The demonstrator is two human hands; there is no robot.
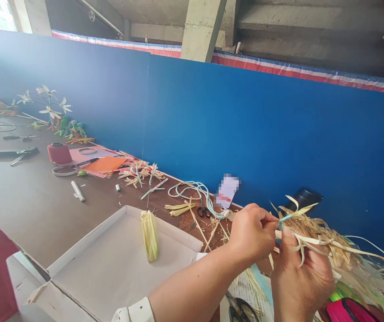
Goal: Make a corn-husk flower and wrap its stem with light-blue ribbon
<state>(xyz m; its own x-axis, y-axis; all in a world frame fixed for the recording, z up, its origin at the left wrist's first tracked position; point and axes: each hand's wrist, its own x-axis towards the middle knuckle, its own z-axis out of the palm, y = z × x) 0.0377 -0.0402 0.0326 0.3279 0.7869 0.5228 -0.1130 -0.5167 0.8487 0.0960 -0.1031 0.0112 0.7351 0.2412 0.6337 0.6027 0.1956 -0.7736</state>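
My left hand [254, 230], a white strap at its wrist, is closed in a pinch beside my right hand [301, 270]. Between their fingertips is a small corn husk flower [299, 212] with pale pointed petals and a light blue wrapped stem. Long pale husk strips [332, 241] trail across my right fingers, which are also closed. Fingers hide part of the stem, so exactly where each hand grips it is unclear. Just behind the hands lies a heap of dry brown husks [322, 230]. Black-handled scissors [243, 308] rest on printed paper below.
An open white box [91, 264] holds a folded yellowish husk [149, 235]. Beyond it lie a blue-white cord [205, 190], small scissors [203, 210], a phone [227, 190], orange paper [106, 164] and a red thread spool [59, 153]. A blue partition [245, 129] borders the table.
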